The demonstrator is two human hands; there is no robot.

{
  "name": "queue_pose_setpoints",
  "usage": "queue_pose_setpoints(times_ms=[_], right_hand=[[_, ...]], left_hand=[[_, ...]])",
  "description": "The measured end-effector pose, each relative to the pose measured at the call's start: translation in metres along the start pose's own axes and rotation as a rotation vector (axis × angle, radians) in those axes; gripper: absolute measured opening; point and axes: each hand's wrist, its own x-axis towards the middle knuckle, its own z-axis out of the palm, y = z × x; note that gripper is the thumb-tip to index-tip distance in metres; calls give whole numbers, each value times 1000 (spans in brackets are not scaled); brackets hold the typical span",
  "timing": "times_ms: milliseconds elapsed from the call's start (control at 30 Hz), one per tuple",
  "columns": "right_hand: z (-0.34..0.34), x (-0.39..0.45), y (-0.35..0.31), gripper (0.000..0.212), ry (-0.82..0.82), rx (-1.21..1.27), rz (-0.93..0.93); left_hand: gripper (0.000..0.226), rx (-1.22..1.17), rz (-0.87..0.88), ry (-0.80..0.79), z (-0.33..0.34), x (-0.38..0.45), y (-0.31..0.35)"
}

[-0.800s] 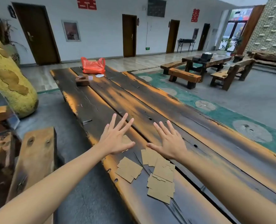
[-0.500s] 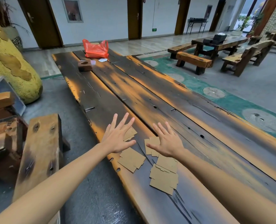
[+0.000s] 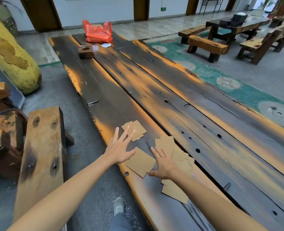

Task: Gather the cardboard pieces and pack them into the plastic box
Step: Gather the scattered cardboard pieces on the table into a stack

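Note:
Several brown cardboard pieces lie flat near the left edge of the long dark wooden table (image 3: 154, 90). A small stack (image 3: 137, 128) sits farthest, a single piece (image 3: 140, 162) lies between my hands, and overlapping pieces (image 3: 182, 157) stretch toward me under my right arm. My left hand (image 3: 120, 150) hovers open with fingers spread, its fingertips over the far stack. My right hand (image 3: 164, 162) is open, palm down, over the overlapping pieces. No plastic box shows in this view.
A red plastic bag (image 3: 98, 31) and a small wooden block (image 3: 86, 51) stand at the table's far end. A wooden bench (image 3: 41, 150) runs along the left. My shoe (image 3: 118, 205) is on the floor by the table's edge. More benches stand at back right.
The camera has tilted down and moved closer. Both hands have dropped lower toward the cardboard pieces, still open.

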Motion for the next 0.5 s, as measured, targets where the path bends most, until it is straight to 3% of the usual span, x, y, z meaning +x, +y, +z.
queue_pose_setpoints(times_ms=[500], right_hand=[[72, 91, -41, 120, -193, 39, 148]], left_hand=[[86, -87, 18, -316, 62, 62, -64]])
